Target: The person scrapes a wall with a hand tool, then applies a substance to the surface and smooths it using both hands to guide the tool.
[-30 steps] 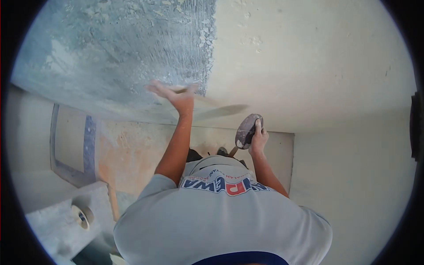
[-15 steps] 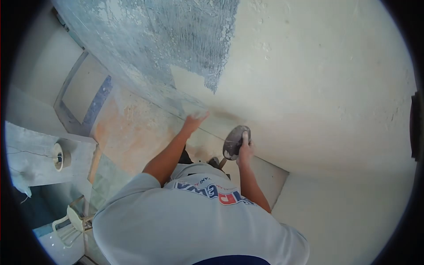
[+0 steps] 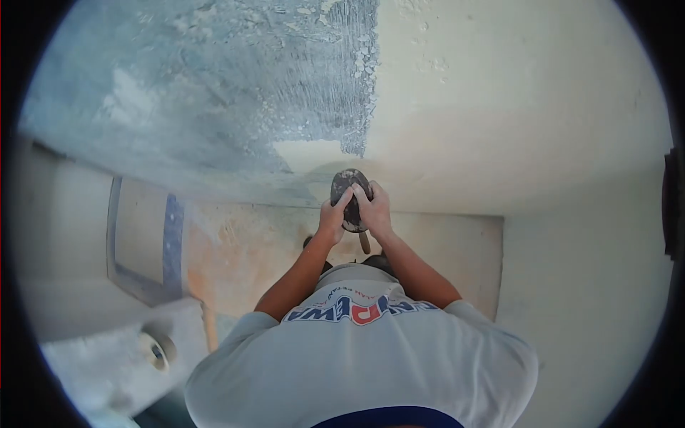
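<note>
I hold a dark, oval, palm-sized thing [image 3: 344, 180] in front of my waist, its face smeared with pale patches; its exact kind is not clear. My left hand [image 3: 332, 220] grips its left edge, thumb laid on the face. From the other side my right hand [image 3: 375, 207] closes on it, with the thumb also pressed on the face. Both hands look dusty with white. Just below it a brown, handle-like stick [image 3: 364, 243] shows; what it belongs to is hidden.
Ahead rises a wall, part rough blue-grey [image 3: 235, 78], part smooth cream [image 3: 499, 93]. Another pale wall [image 3: 585, 299] stands at right. The floor [image 3: 235, 246] has orange stains. At lower left, a round cream-coloured object [image 3: 158, 351] rests on a whitish surface [image 3: 93, 357].
My left hand has come right and taken hold of the dark oval thing. My right hand has brought it left and up. The view has turned, so the chair has left sight.
</note>
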The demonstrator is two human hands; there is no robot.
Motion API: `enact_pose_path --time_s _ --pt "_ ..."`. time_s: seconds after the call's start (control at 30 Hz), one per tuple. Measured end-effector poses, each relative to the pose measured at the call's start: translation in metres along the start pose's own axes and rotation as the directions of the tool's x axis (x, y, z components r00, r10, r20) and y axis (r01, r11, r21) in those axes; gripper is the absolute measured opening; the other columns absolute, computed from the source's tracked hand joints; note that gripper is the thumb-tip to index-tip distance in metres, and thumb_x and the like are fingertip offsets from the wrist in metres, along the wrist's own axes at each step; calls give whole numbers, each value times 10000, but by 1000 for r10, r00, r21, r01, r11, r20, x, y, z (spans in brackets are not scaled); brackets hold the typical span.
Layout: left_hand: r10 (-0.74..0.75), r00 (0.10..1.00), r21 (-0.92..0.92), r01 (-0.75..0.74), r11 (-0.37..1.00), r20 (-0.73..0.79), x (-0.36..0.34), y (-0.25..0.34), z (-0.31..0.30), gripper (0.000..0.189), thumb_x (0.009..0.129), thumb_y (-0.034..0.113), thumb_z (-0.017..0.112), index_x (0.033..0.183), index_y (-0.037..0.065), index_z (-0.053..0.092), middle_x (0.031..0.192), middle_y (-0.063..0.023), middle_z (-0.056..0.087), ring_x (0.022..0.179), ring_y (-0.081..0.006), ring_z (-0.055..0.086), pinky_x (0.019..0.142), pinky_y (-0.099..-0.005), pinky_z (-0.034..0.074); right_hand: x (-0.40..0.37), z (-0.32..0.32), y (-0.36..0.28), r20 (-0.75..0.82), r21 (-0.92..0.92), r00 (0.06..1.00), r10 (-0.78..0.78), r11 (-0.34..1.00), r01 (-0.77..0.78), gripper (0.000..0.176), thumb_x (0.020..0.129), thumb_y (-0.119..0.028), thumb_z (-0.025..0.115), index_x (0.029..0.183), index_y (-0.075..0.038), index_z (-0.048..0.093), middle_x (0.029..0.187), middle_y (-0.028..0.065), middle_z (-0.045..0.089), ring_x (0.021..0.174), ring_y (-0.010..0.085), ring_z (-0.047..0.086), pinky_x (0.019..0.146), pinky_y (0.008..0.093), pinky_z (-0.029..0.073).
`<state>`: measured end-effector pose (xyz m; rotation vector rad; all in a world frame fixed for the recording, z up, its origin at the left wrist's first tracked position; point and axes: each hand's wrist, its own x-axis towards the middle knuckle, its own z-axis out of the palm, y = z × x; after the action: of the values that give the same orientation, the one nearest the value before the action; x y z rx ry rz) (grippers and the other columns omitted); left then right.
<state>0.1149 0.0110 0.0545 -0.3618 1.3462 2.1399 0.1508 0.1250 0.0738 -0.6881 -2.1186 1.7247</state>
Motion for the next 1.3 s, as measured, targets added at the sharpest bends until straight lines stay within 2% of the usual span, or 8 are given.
enact_pose_path --time_s 0.07,0.17,0.27,0.37,0.77,1.03,1.23,1.3 --pt "4 1000 22 -4 1000 -5 7 16 -7 359 922 310 733 1048 -24 704 935 -38 693 813 -111 636 724 -288 506 1 22 -5 -72 37 997 -19 999 22 345 932 -255 684 772 23 555 654 140 530 611 192 465 603 374 432" --pt "186 979 365 -205 908 88 22 43 -24 384 906 324 747 998 -48 730 872 -47 707 787 -90 609 700 -284 496 5 57 6 -182 233 979 89 971 -45 342 938 -279 694 795 22 618 661 77 573 630 130 487 597 337 442" --pt "158 977 470 -207 858 142 32 58 -29 305 921 264 732 1000 -31 731 882 -18 700 776 -92 618 688 -274 498 2 70 -7 -234 354 956 179 931 -88 297 953 -282 690 856 -3 663 734 -10 594 669 68 499 592 272 432" --pt "204 973 476 -232 848 110 30 60 -25 403 890 335 761 899 -67 718 785 -46 694 718 -94 598 655 -291 493 5 72 -21 -322 305 924 204 947 -103 355 935 -313 709 835 26 677 693 30 616 654 85 516 586 306 456" --pt "241 969 319 -245 916 51 49 32 -25 324 916 297 742 919 -27 728 835 -13 684 741 -83 601 663 -277 492 21 68 0 -315 243 945 89 970 -10 366 930 -319 714 834 32 676 688 36 624 649 93 523 595 306 459" --pt "451 890 300 -449 842 67 43 55 -6 280 929 250 721 942 -30 727 817 -7 679 722 -81 590 647 -274 489 28 66 -26 -340 147 940 -4 988 58 349 922 -324 708 855 18 687 677 76 637 638 121 551 609 326 476" --pt "403 910 289 -413 864 94 53 35 -25 289 927 249 728 966 -37 730 837 -9 688 750 -70 594 661 -272 494 25 74 2 -365 112 931 16 993 27 374 916 -342 710 812 15 669 658 98 624 609 141 547 595 349 470" --pt "331 938 308 -345 886 100 51 36 -24 295 928 225 723 1043 -47 715 954 -38 701 848 -98 623 745 -285 511 25 76 8 -373 152 927 22 988 38 382 918 -343 708 804 20 667 650 90 618 609 135 539 592 347 467"
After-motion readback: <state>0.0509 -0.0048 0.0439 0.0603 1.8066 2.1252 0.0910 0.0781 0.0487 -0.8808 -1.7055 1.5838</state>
